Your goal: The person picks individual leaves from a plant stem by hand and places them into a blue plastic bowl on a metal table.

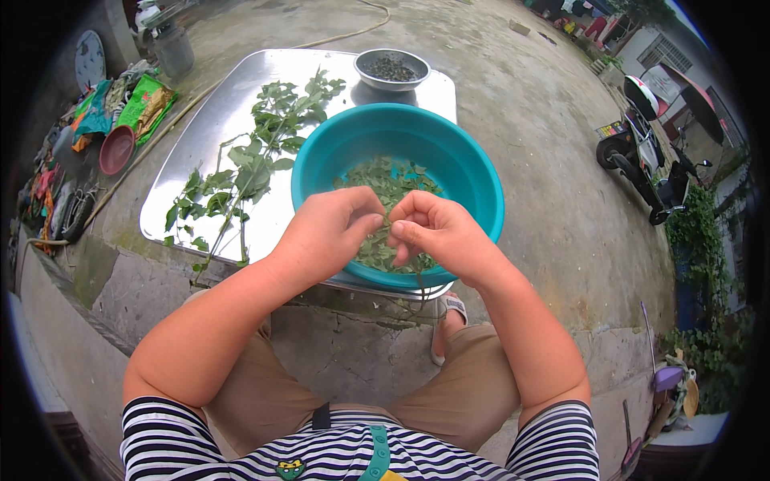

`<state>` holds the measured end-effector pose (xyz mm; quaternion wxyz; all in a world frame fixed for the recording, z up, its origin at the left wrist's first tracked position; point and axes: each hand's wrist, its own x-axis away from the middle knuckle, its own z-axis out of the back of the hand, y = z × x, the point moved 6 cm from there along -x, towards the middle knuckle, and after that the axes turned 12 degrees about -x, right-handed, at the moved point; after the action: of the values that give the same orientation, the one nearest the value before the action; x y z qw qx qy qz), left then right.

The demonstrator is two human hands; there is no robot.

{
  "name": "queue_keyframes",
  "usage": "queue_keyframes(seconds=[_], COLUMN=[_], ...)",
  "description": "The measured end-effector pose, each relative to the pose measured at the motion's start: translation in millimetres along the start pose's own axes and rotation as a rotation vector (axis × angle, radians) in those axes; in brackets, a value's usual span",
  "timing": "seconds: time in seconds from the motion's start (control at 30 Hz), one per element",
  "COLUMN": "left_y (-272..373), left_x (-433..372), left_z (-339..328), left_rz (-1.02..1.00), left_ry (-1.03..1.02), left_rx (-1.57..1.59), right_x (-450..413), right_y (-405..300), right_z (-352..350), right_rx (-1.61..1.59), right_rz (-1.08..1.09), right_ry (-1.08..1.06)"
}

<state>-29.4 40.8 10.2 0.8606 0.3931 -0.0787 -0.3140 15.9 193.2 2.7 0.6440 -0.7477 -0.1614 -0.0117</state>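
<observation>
Over the near part of a teal plastic basin (487,180), my left hand (337,228) and my right hand (442,234) meet with thumbs and forefingers pinched close together. A bit of green stem shows between the fingertips, and a thin stem hangs below my right hand past the basin's rim. Picked green leaves (391,180) lie in the basin. To the left, long leafy stems (252,156) rest on a shiny metal tray table (186,156), their bare ends over its near edge. Which hand bears the stem's weight is hard to tell.
A metal bowl (392,70) with dark bits stands at the table's far edge. On the concrete at left lie a hose (162,144), a red plastic basin (117,150) and bags. A scooter (652,156) is parked at right. My sandalled foot (451,318) is beside the table.
</observation>
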Motion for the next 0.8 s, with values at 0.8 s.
queue_keyframes(seconds=[0.8], left_y=[-6], left_x=[4], left_z=[-28], left_rz=[0.096], left_ry=[-0.443], left_rx=[0.968], right_x=[5], right_y=[-7], right_z=[-2], right_rx=[-0.096], right_rz=[0.071], right_ry=[-0.123])
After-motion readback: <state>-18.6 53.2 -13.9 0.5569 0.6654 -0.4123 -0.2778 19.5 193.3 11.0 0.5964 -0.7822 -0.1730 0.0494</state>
